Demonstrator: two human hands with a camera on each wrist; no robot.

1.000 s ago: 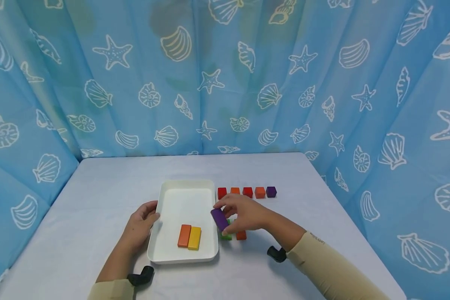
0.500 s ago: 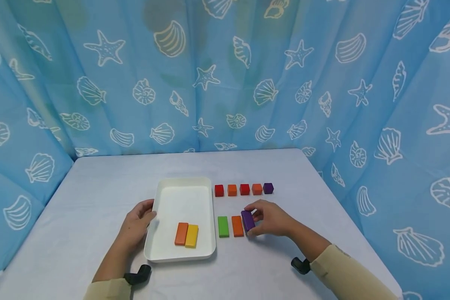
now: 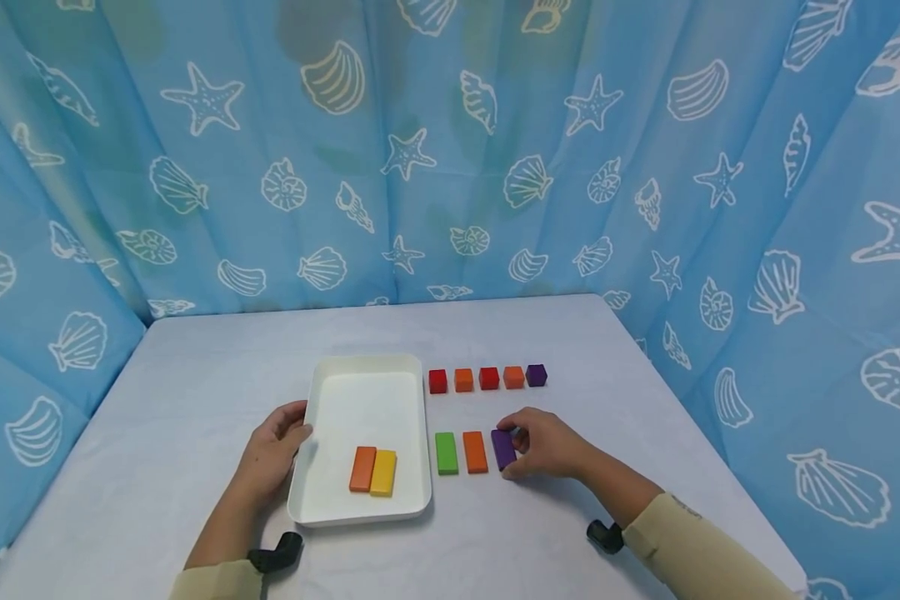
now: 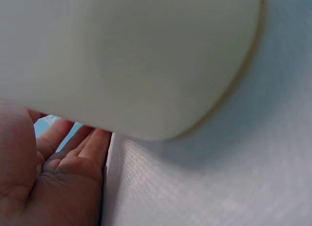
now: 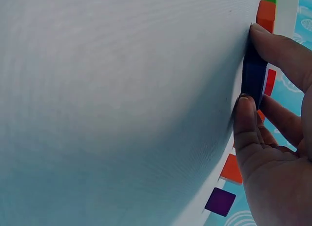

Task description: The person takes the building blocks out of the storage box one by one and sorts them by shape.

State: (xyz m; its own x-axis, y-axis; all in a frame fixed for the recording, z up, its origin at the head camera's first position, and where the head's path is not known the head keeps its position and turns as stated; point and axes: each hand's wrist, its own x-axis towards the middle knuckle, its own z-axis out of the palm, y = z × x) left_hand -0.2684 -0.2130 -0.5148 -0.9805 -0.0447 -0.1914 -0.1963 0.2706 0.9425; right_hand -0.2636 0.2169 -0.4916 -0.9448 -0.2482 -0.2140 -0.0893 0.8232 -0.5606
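Note:
In the head view a white tray (image 3: 360, 513) lies on the table, with an orange block (image 3: 362, 468) and a yellow block (image 3: 383, 473) side by side in its near part. My left hand (image 3: 271, 446) grips the tray's left side, thumb at the rim and fingers along the outside; the left wrist view shows the tray wall (image 4: 146, 89) close above the palm. To the right, my right hand (image 3: 543, 446) pinches a purple block (image 3: 503, 449) end to end between thumb and fingers, down at the tabletop. An orange block (image 3: 475, 452) and a green block (image 3: 446, 453) lie left of it.
Behind these blocks runs a row of small cubes: a red cube (image 3: 438, 382), an orange cube (image 3: 463, 380), another red, another orange, and a purple cube (image 3: 537, 376) at the right end. A blue shell-print curtain (image 3: 435, 208) encloses the white table (image 3: 217, 358).
My right hand has carried the purple block rightward from beside the tray's right rim and down to the table, right of the orange block. My left hand stays at the tray.

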